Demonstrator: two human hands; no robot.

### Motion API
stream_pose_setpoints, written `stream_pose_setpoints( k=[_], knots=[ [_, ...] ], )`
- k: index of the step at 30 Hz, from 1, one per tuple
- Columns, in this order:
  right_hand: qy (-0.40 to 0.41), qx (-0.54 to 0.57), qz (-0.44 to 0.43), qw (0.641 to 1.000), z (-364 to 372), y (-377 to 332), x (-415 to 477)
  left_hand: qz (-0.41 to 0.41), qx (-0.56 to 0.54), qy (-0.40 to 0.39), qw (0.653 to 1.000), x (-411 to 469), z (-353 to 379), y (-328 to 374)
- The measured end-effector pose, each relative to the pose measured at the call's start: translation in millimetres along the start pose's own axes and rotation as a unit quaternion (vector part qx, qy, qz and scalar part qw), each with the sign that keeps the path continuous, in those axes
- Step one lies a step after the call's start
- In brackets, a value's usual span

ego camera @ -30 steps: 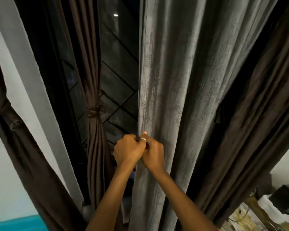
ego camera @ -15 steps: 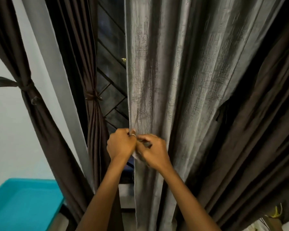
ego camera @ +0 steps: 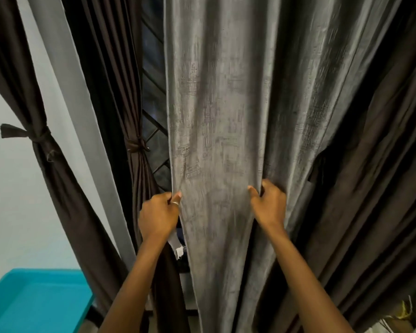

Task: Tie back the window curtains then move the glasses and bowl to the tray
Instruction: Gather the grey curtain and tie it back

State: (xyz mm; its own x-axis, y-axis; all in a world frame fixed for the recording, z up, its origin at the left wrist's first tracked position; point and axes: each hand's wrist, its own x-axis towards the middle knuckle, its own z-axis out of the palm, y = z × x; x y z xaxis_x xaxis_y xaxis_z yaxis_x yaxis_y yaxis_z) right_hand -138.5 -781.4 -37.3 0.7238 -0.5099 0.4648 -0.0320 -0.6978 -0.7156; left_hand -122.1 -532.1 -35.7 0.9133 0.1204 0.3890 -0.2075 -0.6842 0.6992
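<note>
A grey curtain panel [ego camera: 216, 116] hangs loose in the middle of the view. My left hand [ego camera: 157, 216] grips its left edge at about waist height. My right hand [ego camera: 269, 206] grips a fold of the same panel further right, thumb over the cloth. A dark brown curtain [ego camera: 370, 188] hangs untied behind it on the right. Left of the window, one brown curtain [ego camera: 139, 169] is knotted at its middle, and another brown curtain [ego camera: 46, 152] at the far left is tied too. The turquoise tray [ego camera: 34, 301] lies at the bottom left. No glasses or bowl are in view.
A dark window with a diagonal metal grille [ego camera: 154, 140] shows between the curtains. A pale wall [ego camera: 15, 212] lies at the left. Clutter with yellow cable [ego camera: 404, 313] sits at the bottom right corner.
My hands were together at the grey curtain's left edge. The right hand has moved right along the cloth, so the hands are now spread apart. The view has tilted down slightly.
</note>
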Motion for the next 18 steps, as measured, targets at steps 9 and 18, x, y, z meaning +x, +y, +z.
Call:
stream_pose_setpoints(
  k=[9, 18],
  knots=[
    [0.03, -0.003, -0.014, 0.999, -4, 6, -10, -0.016, 0.014, 0.033, 0.999, 15, -3, -18],
    [0.014, 0.016, -0.115, 0.993, 36, -35, -64, 0.035, -0.007, -0.022, 0.999, 0, 26, 5]
  ],
)
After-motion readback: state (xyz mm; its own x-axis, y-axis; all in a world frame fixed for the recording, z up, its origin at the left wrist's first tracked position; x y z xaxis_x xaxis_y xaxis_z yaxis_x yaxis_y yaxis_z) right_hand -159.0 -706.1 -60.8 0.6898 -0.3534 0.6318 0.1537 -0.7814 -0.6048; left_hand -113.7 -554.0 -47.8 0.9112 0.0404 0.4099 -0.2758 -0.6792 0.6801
